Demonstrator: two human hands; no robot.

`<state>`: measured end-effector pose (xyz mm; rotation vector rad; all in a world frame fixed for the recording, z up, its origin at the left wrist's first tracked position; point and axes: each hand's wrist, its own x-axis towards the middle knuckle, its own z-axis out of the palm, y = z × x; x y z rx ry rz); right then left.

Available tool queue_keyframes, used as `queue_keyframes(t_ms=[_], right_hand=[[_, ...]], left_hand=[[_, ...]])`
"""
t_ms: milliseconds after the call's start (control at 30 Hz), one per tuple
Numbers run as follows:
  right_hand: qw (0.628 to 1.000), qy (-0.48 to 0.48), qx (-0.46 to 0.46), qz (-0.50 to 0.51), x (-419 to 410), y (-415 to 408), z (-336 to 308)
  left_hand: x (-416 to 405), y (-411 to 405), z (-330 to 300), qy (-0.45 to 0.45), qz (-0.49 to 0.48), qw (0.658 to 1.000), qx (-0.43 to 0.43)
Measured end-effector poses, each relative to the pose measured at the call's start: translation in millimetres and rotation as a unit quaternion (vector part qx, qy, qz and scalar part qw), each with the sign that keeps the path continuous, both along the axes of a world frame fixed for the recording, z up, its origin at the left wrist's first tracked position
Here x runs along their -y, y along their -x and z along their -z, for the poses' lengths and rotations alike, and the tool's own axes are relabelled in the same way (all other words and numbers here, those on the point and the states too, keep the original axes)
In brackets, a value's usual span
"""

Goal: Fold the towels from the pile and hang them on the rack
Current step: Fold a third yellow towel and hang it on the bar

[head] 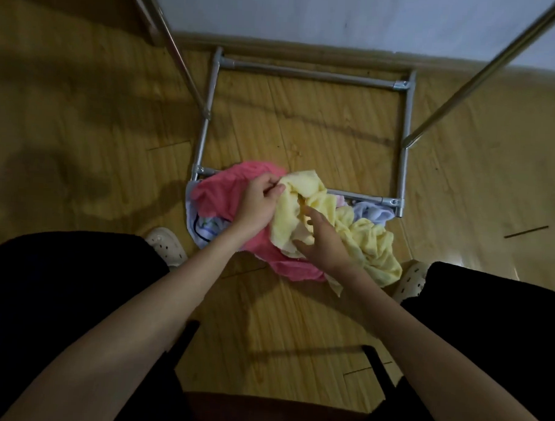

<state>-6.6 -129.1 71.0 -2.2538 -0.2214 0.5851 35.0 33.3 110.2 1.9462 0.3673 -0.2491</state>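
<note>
A pile of towels lies on the wooden floor by the near bar of the metal rack (407, 120). On top is a pale yellow towel (302, 195), bunched and partly lifted. My left hand (259, 201) pinches its upper left edge. My right hand (319, 240) rests on its lower middle, fingers curled into the cloth. Under it lie a pink towel (219, 195), a white printed towel (205, 223) and a light blue one (371, 213). A second yellow piece (373, 249) spreads to the right.
The rack's square base frame stands on the floor ahead, with two slanted poles (485, 73) rising left and right. A white wall runs behind it. My feet in white perforated slippers (168, 243) flank the pile. A dark stool edge (277, 410) shows below.
</note>
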Motion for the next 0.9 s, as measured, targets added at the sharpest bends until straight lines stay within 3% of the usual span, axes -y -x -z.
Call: queue_keyframes(t_ms=[400,600,900], right_hand=[[0.975,-0.152,0.127,0.096,13.4,38.8,-163.9],[0.947,-0.242,0.173,0.122,12.3,49.4,-262.3],[0.882,-0.407,0.117,0.209,-9.7,45.1,-346.5]], left_hand=[[17.5,21.4,-178.3,0.072,-0.040,0.994,0.070],[11.5,35.8,-239.8,0.125,-0.055,0.989,0.058],[2.2,75.0,-318.0,0.372,0.044,0.925,0.060]])
